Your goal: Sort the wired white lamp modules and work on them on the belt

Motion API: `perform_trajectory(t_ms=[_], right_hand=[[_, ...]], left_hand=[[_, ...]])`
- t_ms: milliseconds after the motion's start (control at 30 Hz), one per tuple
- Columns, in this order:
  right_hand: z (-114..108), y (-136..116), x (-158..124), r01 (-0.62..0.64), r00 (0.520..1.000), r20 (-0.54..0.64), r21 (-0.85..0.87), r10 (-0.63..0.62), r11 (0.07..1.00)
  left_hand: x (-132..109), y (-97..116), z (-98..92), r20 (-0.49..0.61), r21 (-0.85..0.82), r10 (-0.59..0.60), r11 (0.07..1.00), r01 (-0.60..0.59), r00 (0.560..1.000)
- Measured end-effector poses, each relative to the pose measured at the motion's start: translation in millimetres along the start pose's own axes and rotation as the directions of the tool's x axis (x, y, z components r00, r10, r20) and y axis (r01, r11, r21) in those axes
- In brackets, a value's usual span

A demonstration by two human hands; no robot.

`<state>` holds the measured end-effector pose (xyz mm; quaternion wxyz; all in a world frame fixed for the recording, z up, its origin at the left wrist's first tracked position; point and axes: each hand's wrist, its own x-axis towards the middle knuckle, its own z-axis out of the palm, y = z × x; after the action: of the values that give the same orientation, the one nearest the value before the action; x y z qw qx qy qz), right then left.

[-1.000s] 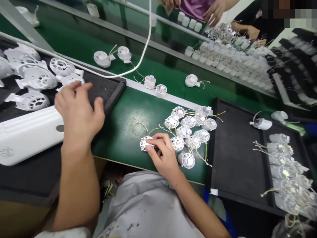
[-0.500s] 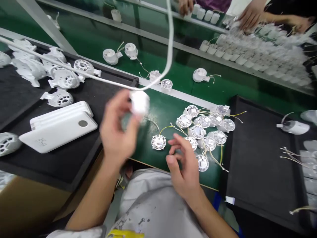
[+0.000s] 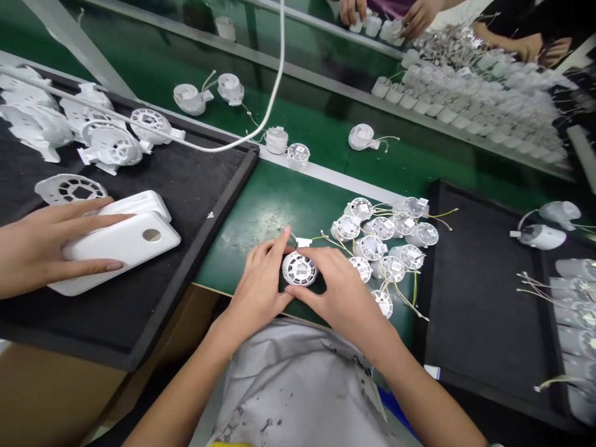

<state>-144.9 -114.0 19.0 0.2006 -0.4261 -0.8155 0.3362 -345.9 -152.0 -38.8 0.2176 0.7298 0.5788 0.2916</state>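
Both my hands close around one round white fan housing (image 3: pixel 299 269) at the near edge of the green bench. My left hand (image 3: pixel 261 273) grips its left side with thumb and forefinger. On its right side my right hand (image 3: pixel 342 282) presses with curled fingers and thumb. The slotted face points up, with a white tab (image 3: pixel 304 243) at the far side. Just to the right stands a cluster of small white motor units (image 3: pixel 372 247) with thin yellow and white wires.
Another person's hand (image 3: pixel 56 245) rests on a white power bank (image 3: pixel 135 239) on the left black tray (image 3: pixel 200 186). White housings (image 3: pixel 112 146) lie there too. A white cable (image 3: pixel 233 146) hangs across the bench. At right is a black tray (image 3: pixel 484 298); co-workers' hands (image 3: pixel 421 15) work beyond the conveyor.
My left hand has brought the white housing down and right to the lone motor unit. My right hand has closed onto it. Another person's hand has appeared on the power bank.
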Motion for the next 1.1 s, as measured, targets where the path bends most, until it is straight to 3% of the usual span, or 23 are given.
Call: perform_trajectory(t_ms=[300, 500, 567, 633, 700, 767, 867, 967, 1100], right_hand=[[-3, 6, 12, 0.013, 0.990, 0.138, -0.128, 0.005, 0.992], [-14, 1, 23, 0.137, 0.964, 0.262, -0.385, -0.034, 0.913], [-12, 0, 21, 0.145, 0.967, 0.252, -0.439, -0.033, 0.887], [-9, -3, 16, 0.154, 0.975, 0.213, -0.448, -0.062, 0.881], [-6, -8, 9, 0.161, 0.983, 0.144, -0.393, -0.113, 0.905], [-7, -13, 2, 0.149, 0.989, 0.049, -0.258, -0.141, 0.955], [-14, -17, -3, 0.079, 0.996, -0.041, 0.098, -0.075, 0.992], [-19, -15, 0, 0.068, 0.996, -0.087, 0.395, -0.036, 0.916], [-15, -6, 9, 0.138, 0.964, -0.266, 0.497, -0.001, 0.857]], left_hand=[[-3, 0, 4.5, 0.037, 0.022, 0.045, 0.999, -0.046, 0.998], [-4, -2, 8.1, 0.011, 0.001, 0.057, 0.998, -0.057, 0.998], [-7, -3, 2.7, 0.065, -0.074, 0.060, 0.996, -0.055, 0.996], [-9, -1, -7.9, 0.114, -0.237, 0.008, 0.971, 0.019, 0.993], [-8, 6, -19.8, 0.113, -0.458, -0.138, 0.871, 0.175, 0.984], [-4, 16, -28.7, 0.137, -0.664, -0.261, 0.692, 0.284, 0.956], [7, 30, -33.2, 0.169, -0.818, -0.259, 0.501, 0.282, 0.951], [15, 40, -29.0, 0.096, -0.852, -0.266, 0.477, 0.218, 0.959], [27, 50, -20.8, 0.046, -0.843, -0.252, 0.509, 0.173, 0.967]])
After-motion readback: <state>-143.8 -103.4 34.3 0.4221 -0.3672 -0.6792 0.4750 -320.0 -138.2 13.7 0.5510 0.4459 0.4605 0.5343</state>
